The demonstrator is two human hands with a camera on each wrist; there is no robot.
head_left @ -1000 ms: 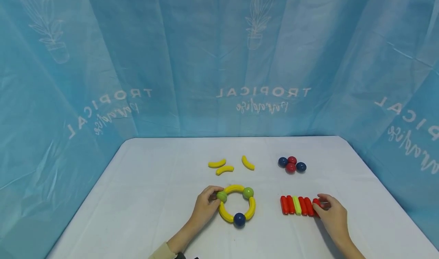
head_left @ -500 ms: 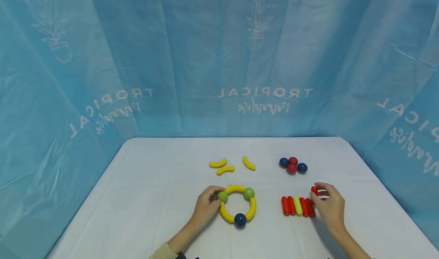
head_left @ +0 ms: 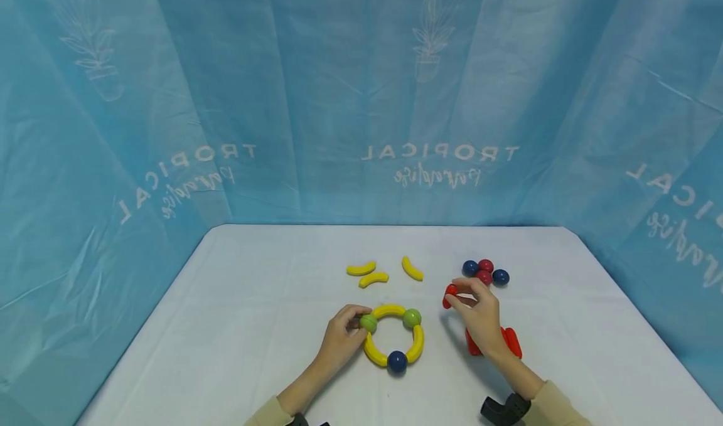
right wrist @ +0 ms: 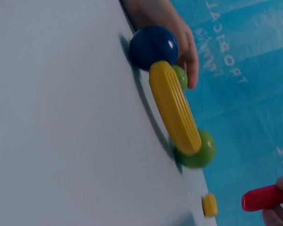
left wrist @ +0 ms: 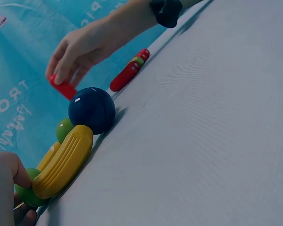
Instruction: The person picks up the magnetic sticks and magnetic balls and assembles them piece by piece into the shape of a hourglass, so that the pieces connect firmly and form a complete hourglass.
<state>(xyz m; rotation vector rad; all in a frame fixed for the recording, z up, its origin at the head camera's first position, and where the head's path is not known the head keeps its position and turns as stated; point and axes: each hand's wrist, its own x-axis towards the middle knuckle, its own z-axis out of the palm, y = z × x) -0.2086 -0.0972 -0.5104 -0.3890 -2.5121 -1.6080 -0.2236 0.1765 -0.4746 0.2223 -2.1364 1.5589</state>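
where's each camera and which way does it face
Head: worn on the head, facing forward and down over the white tabletop; left hand, right hand and forearms show.
Left wrist: worn there, looking across the tabletop toward the right hand; the left hand shows lower left.
Right wrist: worn there, looking across the tabletop toward the left hand; right fingers show lower right.
Both wrist views share the navy ball and held red rod.

My head camera looks forward and down from the near side of the table (head_left: 243,307), farthest away of the three. The left wrist camera is low, tilted and close to my left hand (left wrist: 2,183), facing right. The one at my right hand (head_left: 480,316) is also low and tilted, facing left. Both wrist views share the ring of yellow pieces and balls (head_left: 417,343), with blue curtain (right wrist: 245,61) behind.
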